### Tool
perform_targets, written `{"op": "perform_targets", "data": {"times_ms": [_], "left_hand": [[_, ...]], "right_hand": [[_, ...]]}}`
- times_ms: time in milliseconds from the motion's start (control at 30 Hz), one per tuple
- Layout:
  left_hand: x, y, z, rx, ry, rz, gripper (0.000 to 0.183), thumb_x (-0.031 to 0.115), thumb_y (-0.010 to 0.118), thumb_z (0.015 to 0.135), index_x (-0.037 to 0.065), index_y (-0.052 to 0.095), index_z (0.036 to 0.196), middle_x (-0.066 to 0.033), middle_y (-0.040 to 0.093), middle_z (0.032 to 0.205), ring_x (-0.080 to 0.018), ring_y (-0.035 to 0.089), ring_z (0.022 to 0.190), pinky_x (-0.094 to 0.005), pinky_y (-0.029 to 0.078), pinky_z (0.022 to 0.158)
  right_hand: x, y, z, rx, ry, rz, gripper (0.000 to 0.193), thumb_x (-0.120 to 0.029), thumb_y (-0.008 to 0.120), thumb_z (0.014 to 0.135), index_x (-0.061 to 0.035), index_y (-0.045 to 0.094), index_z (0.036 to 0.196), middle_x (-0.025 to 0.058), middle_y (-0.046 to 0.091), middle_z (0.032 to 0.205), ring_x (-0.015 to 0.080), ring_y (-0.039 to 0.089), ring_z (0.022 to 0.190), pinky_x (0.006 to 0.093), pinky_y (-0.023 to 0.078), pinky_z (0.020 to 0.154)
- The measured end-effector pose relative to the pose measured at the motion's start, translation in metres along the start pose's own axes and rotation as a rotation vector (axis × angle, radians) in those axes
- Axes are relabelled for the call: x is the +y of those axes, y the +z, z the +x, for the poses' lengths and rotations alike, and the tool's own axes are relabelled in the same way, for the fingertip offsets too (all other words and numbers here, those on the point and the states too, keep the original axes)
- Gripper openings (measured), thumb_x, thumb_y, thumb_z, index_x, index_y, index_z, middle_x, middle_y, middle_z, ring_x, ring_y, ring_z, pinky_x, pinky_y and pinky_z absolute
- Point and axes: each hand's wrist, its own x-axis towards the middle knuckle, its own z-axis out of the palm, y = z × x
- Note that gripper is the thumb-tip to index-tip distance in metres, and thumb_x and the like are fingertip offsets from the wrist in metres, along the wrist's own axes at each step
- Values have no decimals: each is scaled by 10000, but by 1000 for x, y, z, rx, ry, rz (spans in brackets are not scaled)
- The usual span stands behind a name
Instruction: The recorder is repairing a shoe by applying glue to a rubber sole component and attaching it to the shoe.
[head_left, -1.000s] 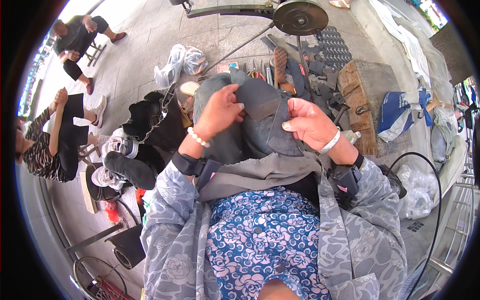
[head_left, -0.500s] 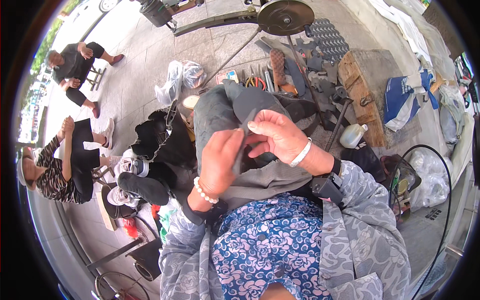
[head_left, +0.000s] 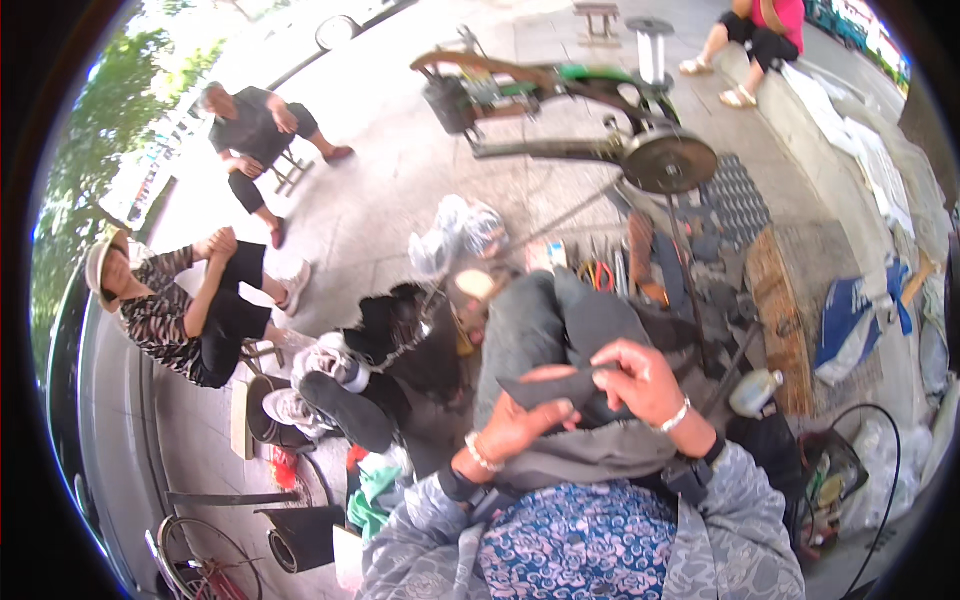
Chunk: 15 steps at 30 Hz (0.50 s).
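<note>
My left hand (head_left: 515, 430) grips a thin, dark grey piece of sheet material (head_left: 548, 391) from below, its thumb lying along the lower edge. The piece tapers to a point at its left end. My right hand (head_left: 650, 388) pinches the other end between thumb and fingers. Both hands are above my lap, over a grey cloth (head_left: 590, 455). Beyond them, my knees are covered in dark grey trousers (head_left: 525, 320), with a smooth dark patch (head_left: 602, 318) on the right knee.
A hand-cranked sewing machine (head_left: 560, 95) stands ahead. Pliers (head_left: 597, 275) and dark scraps lie before my knees. A wooden block (head_left: 783, 318) and white bottle (head_left: 755, 392) are right; shoes (head_left: 345, 405) and a black boot (head_left: 385, 325) left. Seated people (head_left: 180, 300) are beyond.
The view has tilted up and turned left, showing more of the machine and another seated person. The grey piece has turned from nearly edge-on to showing its flat face; both hands still hold it.
</note>
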Motion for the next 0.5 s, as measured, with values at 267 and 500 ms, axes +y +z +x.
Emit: {"op": "perform_targets", "data": {"times_ms": [267, 500], "left_hand": [[-4, 8, -21, -16, 158, 292, 312, 80, 557, 846, -14, 508, 1139, -82, 602, 914, -130, 599, 747, -228, 482, 676], [13, -14, -7, 273, 220, -301, 329, 122, 516, 864, -21, 446, 1152, -183, 583, 967, -266, 615, 776, -372, 520, 660]], "right_hand": [[7, 0, -14, -131, 8, 76, 152, 25, 582, 807, 7, 603, 956, 56, 609, 705, 98, 562, 519, 219, 469, 497], [-83, -26, -15, 85, -319, -251, 84, -58, 598, 831, 23, 616, 817, 30, 589, 675, 55, 543, 542, 183, 440, 476]]}}
